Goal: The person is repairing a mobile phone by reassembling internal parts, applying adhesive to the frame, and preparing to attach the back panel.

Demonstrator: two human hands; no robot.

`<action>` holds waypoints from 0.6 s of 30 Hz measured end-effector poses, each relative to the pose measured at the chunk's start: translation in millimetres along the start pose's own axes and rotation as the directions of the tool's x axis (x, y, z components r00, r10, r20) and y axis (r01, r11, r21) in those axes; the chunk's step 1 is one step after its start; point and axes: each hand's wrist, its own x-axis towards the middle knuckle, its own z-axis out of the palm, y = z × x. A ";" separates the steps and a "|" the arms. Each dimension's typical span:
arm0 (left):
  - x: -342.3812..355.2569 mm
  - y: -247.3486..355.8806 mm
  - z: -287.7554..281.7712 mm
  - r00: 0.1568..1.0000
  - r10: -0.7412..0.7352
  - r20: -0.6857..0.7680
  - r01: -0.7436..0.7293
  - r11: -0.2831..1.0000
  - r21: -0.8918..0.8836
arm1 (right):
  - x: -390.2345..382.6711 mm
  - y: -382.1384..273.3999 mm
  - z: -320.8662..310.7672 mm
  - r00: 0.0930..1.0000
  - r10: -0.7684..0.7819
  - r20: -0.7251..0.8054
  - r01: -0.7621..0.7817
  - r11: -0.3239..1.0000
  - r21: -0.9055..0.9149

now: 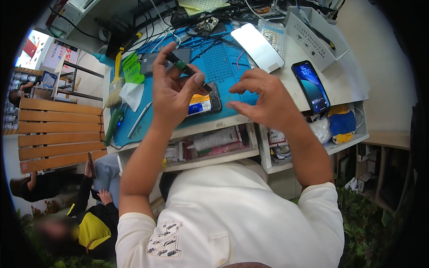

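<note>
My left hand point(174, 91) is closed around a slim screwdriver point(184, 67) with a green and black handle, held slanted above the mat. Its lower end points down to the right, near my thumb. Below it lies an opened phone point(215, 97) showing a yellow and blue battery area, partly hidden by my left hand. My right hand point(263, 96) hovers to the right of that phone. Its fingers are curved, with a gap between thumb and forefinger and nothing visible between them. Under both hands spreads a blue work mat point(210, 58).
A white rectangular slab point(257, 47), a lit phone point(311, 87) and a white box point(313, 40) with tools stand right. Left are a brush point(116, 87), a silver pen-like tool point(139, 120) and a green device point(114, 127). An open drawer point(214, 143) sits below. Cables crowd the back.
</note>
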 end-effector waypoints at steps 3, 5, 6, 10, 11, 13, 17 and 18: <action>0.5 5.7 4.0 0.998 0.056 0.008 -0.056 0.998 -0.039 | 0.9 -3.2 8.2 0.998 0.063 -0.021 -0.061 0.992 0.107; 1.8 5.2 6.2 0.996 0.091 0.009 -0.090 0.994 -0.065 | 2.5 -3.2 10.2 0.998 0.048 -0.039 -0.041 0.987 0.152; 1.8 4.7 7.2 0.994 0.107 0.008 -0.106 0.991 -0.078 | 2.9 -3.4 10.5 0.998 0.041 -0.047 -0.032 0.984 0.176; 1.2 5.6 9.8 0.992 0.125 0.021 -0.123 0.988 -0.091 | 3.1 -4.5 10.6 0.998 0.067 -0.013 -0.063 0.976 0.207; 0.7 6.6 10.1 0.992 0.126 0.021 -0.124 0.989 -0.084 | 3.1 -4.0 10.9 0.998 0.066 -0.012 -0.062 0.975 0.214; -0.7 8.0 9.9 0.990 0.142 0.016 -0.140 0.987 -0.073 | 2.9 -2.8 11.8 0.998 0.062 -0.014 -0.057 0.971 0.230; -2.9 10.3 10.0 0.984 0.179 0.004 -0.179 0.981 -0.077 | 2.2 -1.3 14.3 0.998 0.051 -0.031 -0.042 0.968 0.248; -3.2 10.4 10.2 0.983 0.182 0.001 -0.181 0.980 -0.084 | 2.1 -1.4 14.7 0.998 0.049 -0.034 -0.039 0.968 0.249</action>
